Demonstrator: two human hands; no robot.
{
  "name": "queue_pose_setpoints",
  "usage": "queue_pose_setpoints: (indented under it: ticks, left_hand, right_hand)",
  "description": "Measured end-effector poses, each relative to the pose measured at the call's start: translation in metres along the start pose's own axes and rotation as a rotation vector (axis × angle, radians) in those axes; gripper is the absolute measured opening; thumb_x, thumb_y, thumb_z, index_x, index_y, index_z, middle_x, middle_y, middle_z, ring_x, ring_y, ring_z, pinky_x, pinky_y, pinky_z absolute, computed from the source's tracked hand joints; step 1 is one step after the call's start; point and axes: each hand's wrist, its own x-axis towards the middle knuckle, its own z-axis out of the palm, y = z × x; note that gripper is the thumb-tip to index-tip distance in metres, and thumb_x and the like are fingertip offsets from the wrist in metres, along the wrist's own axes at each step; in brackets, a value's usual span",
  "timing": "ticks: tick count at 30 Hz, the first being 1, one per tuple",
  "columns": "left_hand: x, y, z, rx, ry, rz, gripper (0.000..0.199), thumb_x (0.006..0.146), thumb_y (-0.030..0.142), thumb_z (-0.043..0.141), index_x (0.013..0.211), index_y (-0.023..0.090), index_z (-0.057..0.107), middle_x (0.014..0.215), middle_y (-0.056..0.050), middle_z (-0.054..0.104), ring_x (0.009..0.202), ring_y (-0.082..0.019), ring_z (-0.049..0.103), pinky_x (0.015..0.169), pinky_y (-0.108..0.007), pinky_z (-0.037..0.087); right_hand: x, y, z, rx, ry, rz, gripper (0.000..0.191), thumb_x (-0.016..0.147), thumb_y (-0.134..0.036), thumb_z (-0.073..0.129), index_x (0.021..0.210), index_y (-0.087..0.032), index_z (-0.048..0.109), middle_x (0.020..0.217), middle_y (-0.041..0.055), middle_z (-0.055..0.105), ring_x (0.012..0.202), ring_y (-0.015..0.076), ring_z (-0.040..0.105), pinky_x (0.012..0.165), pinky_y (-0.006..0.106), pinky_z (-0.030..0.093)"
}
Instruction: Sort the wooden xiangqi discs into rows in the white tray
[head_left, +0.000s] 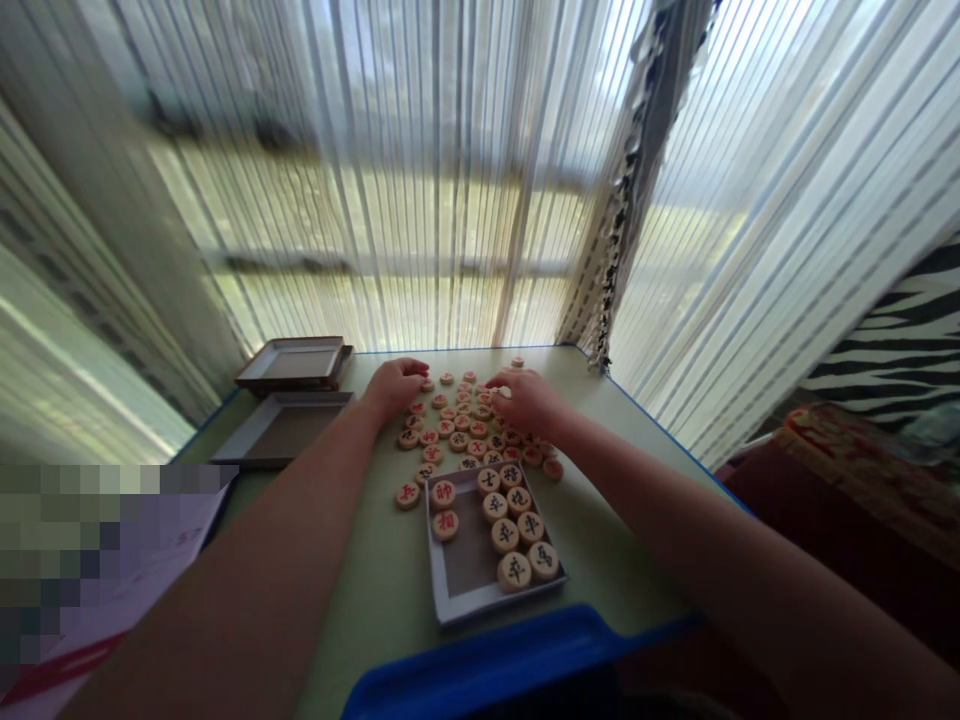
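Note:
Many round wooden Chinese chess pieces (458, 441) with red or black characters lie loose in a heap on the pale green table. At the heap's far left edge is my left hand (396, 389), its fingers apart and curved beside a red-marked piece (427, 384). My right hand (527, 400) reaches over the right side of the heap, thumb and fingers parted, and covers some pieces. Nearer me, a shallow box (469, 575) holds two red pieces (445, 525) in its left column and several black pieces (514, 570) along its right side.
An open tray-like box (281, 462) lies at the left, with a brown-edged box (289, 383) behind it. A blue rim (480, 665) stands at the near edge. Striped curtains (420, 200) hang behind the table. One piece (517, 361) sits apart at the back.

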Motion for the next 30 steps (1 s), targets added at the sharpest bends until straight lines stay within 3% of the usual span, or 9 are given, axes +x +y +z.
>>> queue_pose_setpoints:
  ticks: [6,9,12,15,21,25,30]
  left_hand:
    - [0.0,-0.003,-0.001,0.071,-0.059,0.068,0.032,0.066,0.032,0.059,0.091,0.015,0.067,0.084,-0.006,0.068,0.075,-0.018,0.06,0.066,-0.027,0.047]
    - [0.001,-0.005,-0.002,0.085,-0.047,0.093,0.035,0.065,0.036,0.06,0.092,0.014,0.066,0.085,-0.007,0.068,0.075,-0.018,0.06,0.068,-0.028,0.047]
    - [0.002,-0.004,-0.002,0.111,-0.035,0.102,0.037,0.066,0.038,0.059,0.092,0.013,0.066,0.086,-0.008,0.068,0.075,-0.019,0.06,0.069,-0.029,0.046]
    - [0.002,-0.004,-0.002,0.143,-0.031,0.099,0.039,0.066,0.041,0.058,0.092,0.013,0.067,0.087,-0.008,0.067,0.075,-0.019,0.06,0.068,-0.029,0.046]
    - [0.001,-0.005,-0.002,0.138,-0.048,0.11,0.039,0.065,0.043,0.058,0.089,0.014,0.067,0.084,-0.007,0.067,0.073,-0.018,0.06,0.065,-0.028,0.045]
    - [0.001,-0.004,-0.002,0.139,-0.053,0.116,0.035,0.063,0.043,0.059,0.083,0.015,0.067,0.079,-0.006,0.067,0.07,-0.018,0.059,0.061,-0.027,0.044]
    - [0.001,-0.003,-0.001,0.141,-0.045,0.114,0.032,0.062,0.042,0.059,0.078,0.015,0.067,0.074,-0.005,0.067,0.066,-0.017,0.059,0.059,-0.027,0.043]
  right_hand:
    - [0.054,-0.015,0.0,0.016,-0.143,-0.025,0.029,0.074,-0.026,0.051,0.099,-0.02,0.064,0.101,0.0067,0.064,0.089,0.0199,0.057,0.079,0.03,0.042]
    - [0.067,-0.015,0.012,0.017,-0.097,-0.034,0.031,0.074,-0.026,0.051,0.1,-0.019,0.063,0.103,0.0077,0.063,0.091,0.0197,0.057,0.08,0.029,0.042]
    - [0.07,-0.009,0.027,0.011,-0.054,-0.025,0.029,0.074,-0.026,0.049,0.098,-0.019,0.065,0.099,0.0073,0.064,0.093,0.0197,0.056,0.082,0.029,0.041]
    - [0.07,-0.003,0.032,0.026,-0.116,-0.005,0.026,0.072,-0.026,0.049,0.09,-0.019,0.068,0.09,0.0059,0.067,0.085,0.019,0.058,0.076,0.027,0.042]
    - [0.072,-0.006,0.02,0.127,-0.21,-0.036,0.026,0.07,-0.029,0.053,0.087,-0.019,0.069,0.084,0.0057,0.067,0.074,0.0168,0.059,0.066,0.024,0.042]
    - [0.071,-0.008,0.015,0.216,-0.127,-0.071,0.028,0.069,-0.03,0.055,0.091,-0.018,0.068,0.086,0.0062,0.067,0.072,0.0144,0.058,0.064,0.023,0.042]
    - [0.072,-0.007,0.014,0.235,-0.344,-0.118,0.027,0.065,-0.027,0.059,0.089,-0.022,0.069,0.084,0.0027,0.066,0.065,0.0118,0.056,0.06,0.023,0.041]
